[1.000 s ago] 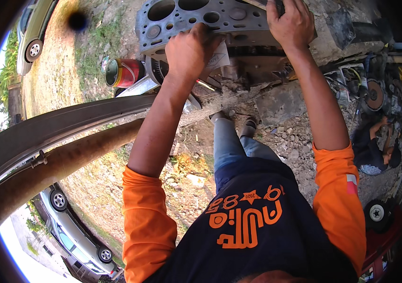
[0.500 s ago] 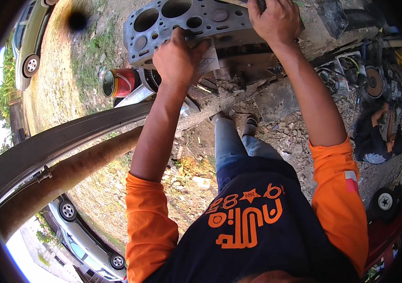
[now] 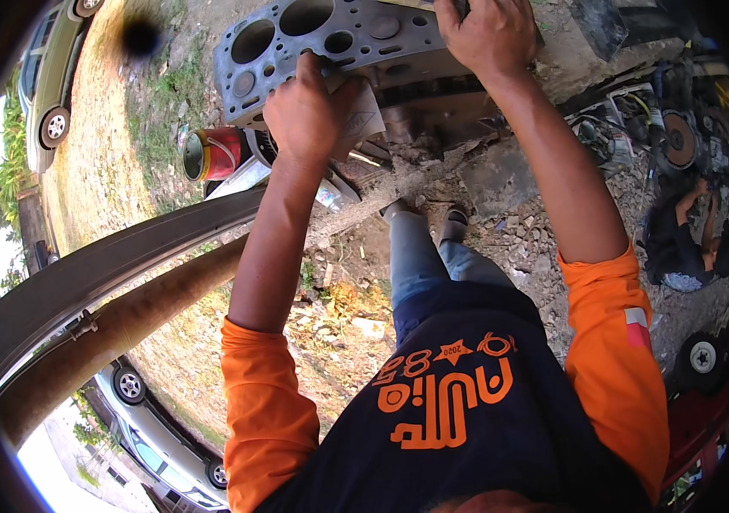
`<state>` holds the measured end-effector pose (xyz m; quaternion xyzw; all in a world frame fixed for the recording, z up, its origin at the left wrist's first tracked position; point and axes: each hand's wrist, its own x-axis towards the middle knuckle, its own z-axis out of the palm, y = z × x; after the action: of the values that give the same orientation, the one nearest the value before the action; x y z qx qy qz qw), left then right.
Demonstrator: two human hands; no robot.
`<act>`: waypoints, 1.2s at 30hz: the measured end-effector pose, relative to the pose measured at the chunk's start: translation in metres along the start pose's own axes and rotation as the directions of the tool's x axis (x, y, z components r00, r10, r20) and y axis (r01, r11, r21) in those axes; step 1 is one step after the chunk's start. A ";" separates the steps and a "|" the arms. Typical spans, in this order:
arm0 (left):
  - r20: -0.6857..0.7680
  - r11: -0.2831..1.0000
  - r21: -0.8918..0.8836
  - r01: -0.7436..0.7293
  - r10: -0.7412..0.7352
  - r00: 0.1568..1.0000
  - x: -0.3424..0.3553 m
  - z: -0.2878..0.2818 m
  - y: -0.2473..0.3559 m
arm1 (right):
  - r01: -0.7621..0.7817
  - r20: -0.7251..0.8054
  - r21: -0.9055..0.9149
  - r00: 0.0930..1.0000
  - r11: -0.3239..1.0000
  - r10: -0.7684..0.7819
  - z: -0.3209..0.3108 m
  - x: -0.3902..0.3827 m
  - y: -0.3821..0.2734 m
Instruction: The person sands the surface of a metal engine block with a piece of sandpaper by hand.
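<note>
Both hands sit lower and closer to the frame's centre than half a second ago, and the grey engine block (image 3: 356, 43) has slid toward the upper left as the head tips; the block fills more of the view now.

Block: large grey casting, top centre of frame, deck face up with round bores and smaller holes showing. It rests on a rough, dirty base above rubble and gravel (image 3: 510, 239). Part of its upper edge is cut off by the frame.

Person: orange sleeves, dark shirt, standing over the block, legs in jeans running down the middle of the frame.

Left hand (image 3: 305, 115): just left of centre, upper frame, curled down on the block's near edge. Fingers pressed together over a pale folded sheet (image 3: 366, 120), which looks like abrasive paper or a rag; cannot tell which. Palm bears down on it.

Right hand (image 3: 486, 34): top centre-right, fingers closed over the block's far edge, bracing it. What lies under the fingers, if anything, is hidden.

Red can (image 3: 211, 154): on its side, upper left, just beside the block's left end, open mouth facing left.

Judgement: step in hand looks like rubbing or cleaning the deck face, one hand working, one steadying. Next stroke calls for even pressure kept flat on the surface, with the sheet held clear of the bores, and the brace hand staying firm so the block does not shift on its base.
</note>
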<state>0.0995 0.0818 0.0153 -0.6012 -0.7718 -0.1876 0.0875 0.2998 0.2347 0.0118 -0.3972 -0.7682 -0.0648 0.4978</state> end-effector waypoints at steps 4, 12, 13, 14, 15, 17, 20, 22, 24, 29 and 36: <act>0.166 0.990 -0.139 0.015 0.008 0.986 -0.001 -0.022 -0.004 | 0.029 -0.030 -0.025 0.999 0.999 -0.029 -0.001 0.001 0.001; 0.072 0.981 -0.186 0.052 -0.039 0.997 -0.002 -0.007 -0.002 | -0.012 -0.026 -0.018 1.000 1.000 0.011 0.002 -0.001 -0.001; 0.066 0.976 -0.206 0.069 -0.056 0.996 -0.003 -0.007 -0.001 | -0.009 -0.037 -0.028 0.999 1.000 0.008 0.002 -0.001 -0.001; 0.060 0.970 -0.226 0.086 -0.074 0.995 -0.004 -0.006 0.002 | -0.007 -0.048 -0.038 0.999 0.999 0.005 0.002 -0.002 -0.001; -0.006 0.978 -0.194 0.076 -0.078 0.997 -0.006 -0.002 0.002 | -0.020 -0.022 -0.030 1.000 0.999 0.019 0.000 -0.003 -0.002; -0.100 0.983 -0.155 0.094 -0.110 0.989 -0.008 0.012 0.002 | -0.041 0.022 -0.021 0.999 0.999 0.041 -0.002 0.000 -0.004; -0.075 0.961 -0.130 0.244 -0.255 0.964 -0.014 0.012 0.017 | -0.018 -0.006 -0.013 1.000 1.000 0.018 -0.003 0.000 -0.007; -0.085 0.975 -0.115 0.192 -0.202 0.976 -0.019 0.019 0.019 | -0.002 -0.028 -0.026 1.000 1.000 0.001 -0.001 0.000 -0.006; -0.066 0.962 -0.164 0.220 -0.233 0.970 -0.017 0.029 0.028 | -0.003 -0.020 -0.020 1.000 1.000 0.003 -0.001 0.001 -0.007; -0.068 0.980 -0.179 0.086 -0.100 0.993 -0.021 0.026 0.007 | -0.017 -0.011 -0.031 1.000 0.999 0.016 -0.006 0.004 -0.005; -0.155 0.970 -0.184 0.158 -0.188 0.970 -0.028 0.043 0.010 | -0.017 0.006 -0.037 1.000 0.999 0.018 -0.002 0.002 -0.010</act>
<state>0.1206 0.0757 -0.0320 -0.5183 -0.7921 -0.3110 0.0851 0.2945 0.2283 0.0176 -0.4132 -0.7650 -0.0733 0.4885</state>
